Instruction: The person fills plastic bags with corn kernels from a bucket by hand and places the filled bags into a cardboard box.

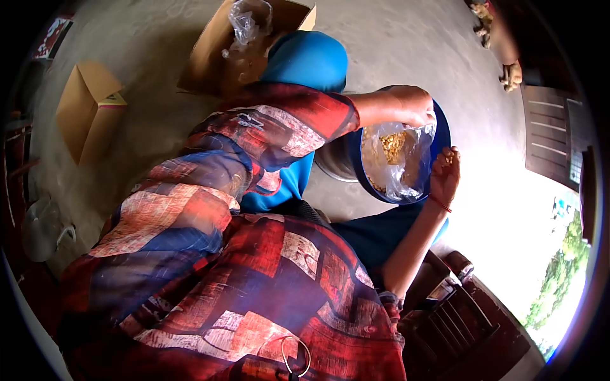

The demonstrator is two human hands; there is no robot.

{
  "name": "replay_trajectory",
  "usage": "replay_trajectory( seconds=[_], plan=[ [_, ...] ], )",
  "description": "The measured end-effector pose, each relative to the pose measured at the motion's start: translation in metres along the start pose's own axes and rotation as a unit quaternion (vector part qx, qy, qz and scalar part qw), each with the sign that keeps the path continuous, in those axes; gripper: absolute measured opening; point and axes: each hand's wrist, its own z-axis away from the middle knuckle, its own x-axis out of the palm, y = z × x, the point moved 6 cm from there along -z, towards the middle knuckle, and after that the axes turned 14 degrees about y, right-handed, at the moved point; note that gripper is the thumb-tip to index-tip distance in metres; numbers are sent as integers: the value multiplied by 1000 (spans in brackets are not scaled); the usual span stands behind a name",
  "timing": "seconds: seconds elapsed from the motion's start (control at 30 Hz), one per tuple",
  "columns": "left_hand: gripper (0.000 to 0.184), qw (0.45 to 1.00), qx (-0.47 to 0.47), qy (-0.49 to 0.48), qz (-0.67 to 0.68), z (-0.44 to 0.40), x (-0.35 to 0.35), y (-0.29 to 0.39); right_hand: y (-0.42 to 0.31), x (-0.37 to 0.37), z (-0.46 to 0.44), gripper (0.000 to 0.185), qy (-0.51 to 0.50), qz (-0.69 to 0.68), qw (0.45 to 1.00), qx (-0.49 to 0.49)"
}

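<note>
A round tub with a blue rim (444,134) stands between my bent knees. Inside it lies a clear plastic bag (400,181) with a heap of small golden-brown pieces (394,147) in it. My left hand (413,106) reaches over the far rim, fingers closed and apparently pinching the bag's edge; the fingertips are partly hidden. At the tub's near right side is my right hand (445,174), palm turned up and fingers curled. A few small golden-brown pieces seem to sit in its fingers. A red thread circles that wrist.
An open cardboard box (206,60) holding crumpled clear plastic (244,25) is at the top. Another cardboard box (89,114) stands on the grey floor at left. A dark chair (451,324) is at lower right, near a bright doorway (495,235).
</note>
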Motion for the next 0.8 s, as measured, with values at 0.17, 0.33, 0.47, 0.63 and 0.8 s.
replay_trajectory(
  seconds=[0.17, 0.33, 0.47, 0.63, 0.8],
  plan=[
    [37, 999, -21, 3, 30, -7, 3, -8, 29, 60, 35, 15, -23, 61, 998, 5],
    [33, 994, -6, 35, 103, -9, -3, -6, 63, 65, 32, 26, -2, 281, 959, -21],
    [30, 976, -49, 56, 204, -13, -9, -8, 56, 59, 48, 32, -38, 395, 913, -95],
    [25, 937, -88, 121, 317, -18, -18, -13, 62, 45, 80, 50, -139, 646, 711, -240],
    [24, 908, -82, 170, 375, -17, -27, -12, 33, 9, 60, 16, 30, 713, 633, -300]
  ],
)
